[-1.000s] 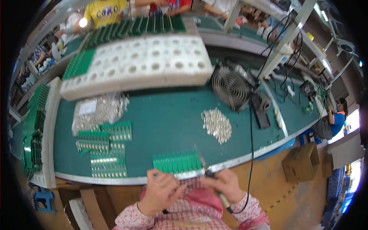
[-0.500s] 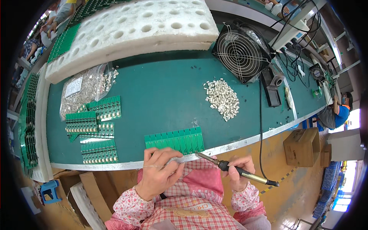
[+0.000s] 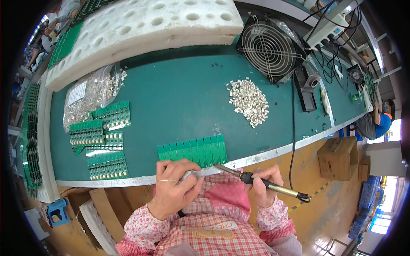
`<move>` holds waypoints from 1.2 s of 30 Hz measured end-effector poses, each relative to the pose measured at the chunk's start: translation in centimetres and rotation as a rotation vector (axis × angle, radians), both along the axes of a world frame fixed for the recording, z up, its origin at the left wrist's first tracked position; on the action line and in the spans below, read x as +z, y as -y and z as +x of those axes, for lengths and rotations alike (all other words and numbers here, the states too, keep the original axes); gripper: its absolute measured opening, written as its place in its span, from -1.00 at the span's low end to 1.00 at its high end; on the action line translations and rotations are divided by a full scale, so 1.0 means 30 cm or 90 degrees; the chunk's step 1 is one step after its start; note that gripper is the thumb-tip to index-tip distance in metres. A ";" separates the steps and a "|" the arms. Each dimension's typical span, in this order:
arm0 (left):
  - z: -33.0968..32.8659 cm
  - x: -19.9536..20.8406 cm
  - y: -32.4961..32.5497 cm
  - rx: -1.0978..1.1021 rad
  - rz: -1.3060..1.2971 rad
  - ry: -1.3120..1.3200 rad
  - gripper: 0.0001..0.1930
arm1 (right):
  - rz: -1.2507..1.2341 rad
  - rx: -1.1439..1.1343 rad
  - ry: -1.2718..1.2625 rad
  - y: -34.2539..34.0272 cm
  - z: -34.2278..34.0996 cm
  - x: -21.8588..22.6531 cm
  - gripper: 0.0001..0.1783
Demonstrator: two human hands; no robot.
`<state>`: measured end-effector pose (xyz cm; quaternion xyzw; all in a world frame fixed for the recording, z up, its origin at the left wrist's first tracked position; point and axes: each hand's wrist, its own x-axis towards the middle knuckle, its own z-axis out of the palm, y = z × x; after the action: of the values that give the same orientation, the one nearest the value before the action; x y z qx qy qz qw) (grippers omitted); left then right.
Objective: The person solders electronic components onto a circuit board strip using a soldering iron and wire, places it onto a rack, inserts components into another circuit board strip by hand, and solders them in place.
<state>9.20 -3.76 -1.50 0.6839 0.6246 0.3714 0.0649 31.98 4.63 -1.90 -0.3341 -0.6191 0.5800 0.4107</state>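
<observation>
A green circuit board panel (image 3: pixel 192 150) lies at the table's front edge, scored into several narrow strips. My right hand (image 3: pixel 265 184) grips a soldering iron (image 3: pixel 273 186) by its dark handle, and the iron's tip meets the panel's near edge, right of its middle. My left hand (image 3: pixel 176 185) is closed at the panel's lower left, pinching a thin solder wire (image 3: pixel 167 181) that trails out to the left. A greyish piece shows at its fingertips; what it is, I cannot make out. The fingers hide the panel's lower left corner.
Small silvery components (image 3: pixel 248 102) are heaped right of centre. Populated boards (image 3: pixel 106 166) and a clear bag of parts (image 3: pixel 87 96) lie at left. White foam (image 3: pixel 145 32) stands behind. At right are a fan (image 3: pixel 270 53), an iron stand (image 3: pixel 306 91) and a hanging cord (image 3: pixel 293 136).
The view has shifted slightly. The iron's tip has moved a little left along the panel's near edge. Both hands keep their holds.
</observation>
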 end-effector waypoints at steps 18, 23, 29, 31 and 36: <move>-0.002 -0.002 -0.006 0.014 0.024 0.005 -0.75 | 0.014 -0.029 0.044 -0.003 0.011 0.011 -0.82; -0.010 0.007 0.006 0.010 0.024 0.018 -0.76 | 0.059 -0.042 0.082 0.000 0.019 0.006 -0.85; -0.029 0.017 0.017 0.006 0.013 0.020 -0.77 | 0.092 -0.066 -0.033 -0.010 -0.008 0.028 -0.81; -0.032 0.016 0.017 0.007 0.012 0.022 -0.77 | 0.100 -0.047 -0.013 -0.010 -0.010 0.029 -0.82; -0.030 0.004 0.017 0.005 0.021 0.034 -0.77 | 0.100 0.000 0.013 -0.010 -0.016 0.011 -0.83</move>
<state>8.29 -4.28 -1.37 0.6720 0.6192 0.4003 0.0691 31.51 4.92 -1.57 -0.3066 -0.6672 0.5261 0.4291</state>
